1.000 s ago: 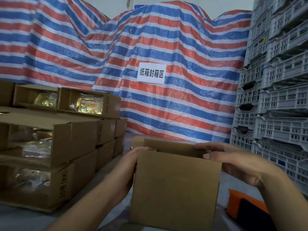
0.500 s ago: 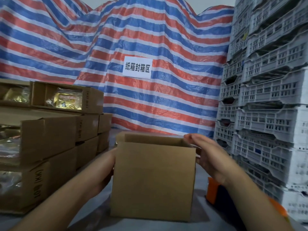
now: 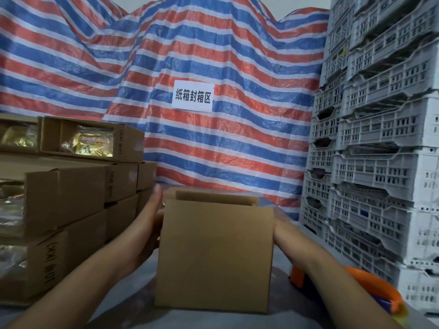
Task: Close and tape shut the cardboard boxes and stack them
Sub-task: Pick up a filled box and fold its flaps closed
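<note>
Two bare forearms come into the head view from the lower edge, one from about 7 o'clock and one from about 5 o'clock. No sleeve, cuff or glove covers either as far as the picture reaches. The left hand point(image 3: 145, 224) is bare too, with no ring, watch or band at the wrist; its fingers are slim and their tips are blurred. The right hand point(image 3: 283, 233) is mostly hidden, so only its heel and wrist show, also bare, with nothing worn there. Both forearms are slender and smooth, without visible markings.
</note>
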The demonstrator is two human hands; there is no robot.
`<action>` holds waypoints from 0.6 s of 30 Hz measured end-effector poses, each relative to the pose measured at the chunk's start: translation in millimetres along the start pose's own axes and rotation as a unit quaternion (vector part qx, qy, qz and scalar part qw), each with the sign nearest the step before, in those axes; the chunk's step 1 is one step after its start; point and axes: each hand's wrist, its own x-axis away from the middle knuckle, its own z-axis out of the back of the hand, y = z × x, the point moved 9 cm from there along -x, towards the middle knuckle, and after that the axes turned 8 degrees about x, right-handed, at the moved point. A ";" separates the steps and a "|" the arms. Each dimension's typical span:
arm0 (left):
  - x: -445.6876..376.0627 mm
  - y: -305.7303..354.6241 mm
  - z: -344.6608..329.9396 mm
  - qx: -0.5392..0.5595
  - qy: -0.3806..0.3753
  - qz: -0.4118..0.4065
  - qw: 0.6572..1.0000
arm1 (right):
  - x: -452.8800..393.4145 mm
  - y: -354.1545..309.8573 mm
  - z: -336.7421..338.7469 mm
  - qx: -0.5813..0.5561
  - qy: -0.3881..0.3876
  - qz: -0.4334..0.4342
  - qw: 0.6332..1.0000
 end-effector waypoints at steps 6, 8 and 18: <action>0.5 -3.7 -4.7 -0.003 -0.102 -0.145 0.984 | -6.9 -0.8 -3.2 -0.141 -0.035 0.045 0.988; 0.2 -6.7 3.7 0.042 -0.064 -0.116 0.990 | -0.8 0.2 -6.5 -0.122 -0.102 0.102 0.982; -33.8 -21.7 2.7 -0.004 -0.001 0.058 0.998 | 14.6 -7.0 -5.6 -0.036 -0.113 0.092 0.989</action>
